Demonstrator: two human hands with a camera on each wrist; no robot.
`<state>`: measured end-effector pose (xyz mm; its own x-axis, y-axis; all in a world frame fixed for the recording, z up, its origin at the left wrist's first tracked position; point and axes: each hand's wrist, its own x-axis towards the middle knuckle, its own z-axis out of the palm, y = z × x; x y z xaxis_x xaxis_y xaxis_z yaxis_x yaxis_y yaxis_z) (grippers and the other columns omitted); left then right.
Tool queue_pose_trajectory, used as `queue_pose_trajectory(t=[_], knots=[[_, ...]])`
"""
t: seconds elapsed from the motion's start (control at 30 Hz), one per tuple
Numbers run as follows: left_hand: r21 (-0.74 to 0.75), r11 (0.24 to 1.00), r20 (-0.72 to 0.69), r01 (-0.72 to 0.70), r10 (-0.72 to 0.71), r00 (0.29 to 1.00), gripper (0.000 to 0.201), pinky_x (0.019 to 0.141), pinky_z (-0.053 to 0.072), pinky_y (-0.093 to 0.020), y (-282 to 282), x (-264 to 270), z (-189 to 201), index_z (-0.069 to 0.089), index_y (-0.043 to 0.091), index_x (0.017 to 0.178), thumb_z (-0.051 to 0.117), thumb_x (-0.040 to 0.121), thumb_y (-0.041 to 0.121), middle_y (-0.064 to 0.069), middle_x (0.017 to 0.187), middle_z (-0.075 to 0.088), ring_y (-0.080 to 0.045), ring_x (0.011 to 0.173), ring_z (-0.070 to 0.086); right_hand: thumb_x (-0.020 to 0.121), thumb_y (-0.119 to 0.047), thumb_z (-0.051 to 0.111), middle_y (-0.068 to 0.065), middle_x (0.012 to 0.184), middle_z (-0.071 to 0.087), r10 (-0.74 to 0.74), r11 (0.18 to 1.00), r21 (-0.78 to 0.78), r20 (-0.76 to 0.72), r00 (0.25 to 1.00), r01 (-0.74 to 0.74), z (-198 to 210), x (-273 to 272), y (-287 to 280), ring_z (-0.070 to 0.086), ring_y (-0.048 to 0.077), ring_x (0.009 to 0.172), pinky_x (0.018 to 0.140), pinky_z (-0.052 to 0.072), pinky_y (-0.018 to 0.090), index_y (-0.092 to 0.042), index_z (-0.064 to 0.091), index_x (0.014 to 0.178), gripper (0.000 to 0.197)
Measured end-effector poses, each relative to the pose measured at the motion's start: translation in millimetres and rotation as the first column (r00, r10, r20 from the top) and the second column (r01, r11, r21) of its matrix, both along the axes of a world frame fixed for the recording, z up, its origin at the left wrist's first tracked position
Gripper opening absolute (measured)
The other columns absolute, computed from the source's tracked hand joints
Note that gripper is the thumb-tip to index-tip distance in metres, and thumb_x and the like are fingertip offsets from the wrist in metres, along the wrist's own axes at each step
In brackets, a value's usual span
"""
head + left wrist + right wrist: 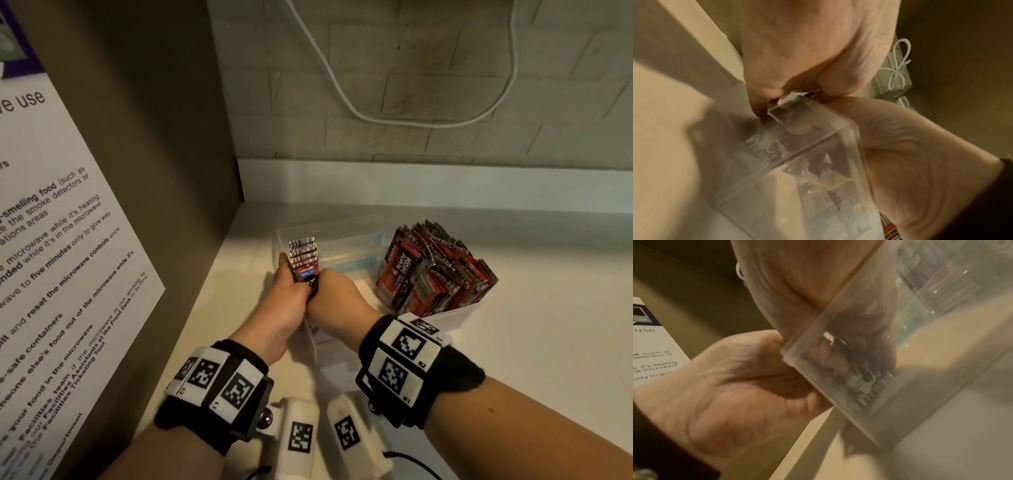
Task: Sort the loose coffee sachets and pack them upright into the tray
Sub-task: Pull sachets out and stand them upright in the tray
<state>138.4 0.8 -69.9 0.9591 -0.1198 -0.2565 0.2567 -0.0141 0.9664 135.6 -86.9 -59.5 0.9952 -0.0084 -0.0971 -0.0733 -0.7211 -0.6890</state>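
Gripping one upright bundle of red-and-black barcoded sachets [303, 260], both hands [291, 301] [337, 296] curl fingers around it inside the clear tray [346, 236].

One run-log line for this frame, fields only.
left hand: grips sachet bundle | right hand: grips same bundle | bundle: upright in clear tray | right compartment: packed sachets

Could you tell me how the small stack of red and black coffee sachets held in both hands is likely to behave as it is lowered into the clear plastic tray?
The stack of red and black coffee sachets probably fans apart if released, since only the left hand and right hand squeeze it together. Each thin foil packet likely bends easily. The clear plastic tray looks light, so it may slide.
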Motion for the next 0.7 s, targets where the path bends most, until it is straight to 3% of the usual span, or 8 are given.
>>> queue_pose_trajectory(t=[0.3,0.37,0.43,0.5,0.53,0.6,0.63,0.7], knots=[[-0.034,0.999,0.006,0.007,-0.007,1.000,0.075,0.106,0.043,-0.039,0.0,-1.0,2.7,0.017,0.037,0.153,0.038,0.093,-0.003,-0.007,0.137,0.054,-0.023,0.121,0.054,0.084,-0.009,0.050,0.016,0.097,0.065,-0.020,1.000,0.006,0.009,1.000,0.020,4.0,-4.4,-0.4,0.057,0.030,0.083,0.062,0.033,0.024,-0.003,0.060,0.094,0.015],[-0.064,0.998,-0.005,-0.008,0.008,1.000,0.071,0.092,0.050,-0.034,0.8,-0.4,2.9,0.026,0.037,0.150,0.040,0.091,-0.001,-0.009,0.134,0.054,-0.024,0.117,0.055,0.086,-0.011,0.052,0.014,0.091,0.061,-0.032,0.999,0.018,0.009,0.999,0.032,4.5,-5.2,-1.0,0.057,0.030,0.085,0.057,0.034,0.026,-0.006,0.056,0.091,0.009],[-0.104,0.994,-0.019,-0.030,0.028,0.999,0.060,0.069,0.053,-0.027,3.1,1.4,4.6,0.038,0.032,0.142,0.047,0.087,0.009,-0.013,0.136,0.051,-0.023,0.109,0.059,0.086,-0.012,0.054,0.007,0.084,0.054,-0.086,0.995,0.058,0.008,0.996,0.085,7.4,-6.2,-1.4,0.054,0.025,0.081,0.051,0.034,0.025,-0.010,0.048,0.083,0.007],[-0.132,0.989,-0.025,-0.070,0.067,0.997,0.048,0.056,0.050,-0.022,6.8,2.4,9.2,0.047,0.025,0.133,0.052,0.086,0.021,-0.013,0.130,0.055,-0.019,0.096,0.061,0.084,-0.010,0.057,0.006,0.085,0.054,-0.153,0.979,0.137,-0.002,0.988,0.151,13.7,-7.5,-2.8,0.055,0.024,0.083,0.058,0.045,0.027,-0.009,0.050,0.089,0.009],[-0.123,0.986,-0.017,-0.112,0.111,0.994,0.038,0.060,0.051,-0.025,8.6,2.5,13.9,0.052,0.021,0.125,0.052,0.087,0.026,-0.012,0.121,0.059,-0.019,0.093,0.060,0.084,-0.008,0.057,0.008,0.092,0.057,-0.176,0.969,0.176,-0.004,0.984,0.174,18.5,-8.8,-5.0,0.057,0.024,0.087,0.067,0.051,0.031,-0.005,0.053,0.101,0.018],[-0.109,0.967,0.041,-0.229,0.235,0.971,0.031,0.085,0.047,-0.034,10.9,2.1,24.7,0.055,0.025,0.117,0.054,0.088,0.033,-0.003,0.114,0.059,-0.020,0.104,0.056,0.084,-0.002,0.057,0.011,0.110,0.057,-0.204,0.945,0.261,-0.009,0.979,0.200,30.7,-12.2,-13.2,0.057,0.023,0.095,0.080,0.054,0.034,-0.001,0.047,0.126,0.043],[-0.129,0.948,0.097,-0.291,0.304,0.948,0.033,0.094,0.043,-0.035,11.7,1.1,31.7,0.052,0.026,0.123,0.054,0.090,0.029,0.001,0.116,0.056,-0.018,0.108,0.053,0.085,-0.001,0.057,0.010,0.114,0.056,-0.213,0.931,0.306,0.010,0.977,0.200,39.2,-14.5,-18.9,0.056,0.020,0.094,0.077,0.053,0.030,-0.002,0.042,0.133,0.050],[-0.231,0.893,0.261,-0.385,0.438,0.860,0.033,0.091,0.040,-0.027,10.8,-2.9,47.1,0.048,0.024,0.125,0.052,0.094,0.014,0.006,0.111,0.053,-0.008,0.101,0.052,0.086,0.000,0.057,0.007,0.118,0.057,-0.247,0.896,0.401,0.092,0.965,0.192,61.0,-17.8,-35.1,0.057,0.017,0.095,0.071,0.048,0.021,-0.006,0.042,0.137,0.054]])
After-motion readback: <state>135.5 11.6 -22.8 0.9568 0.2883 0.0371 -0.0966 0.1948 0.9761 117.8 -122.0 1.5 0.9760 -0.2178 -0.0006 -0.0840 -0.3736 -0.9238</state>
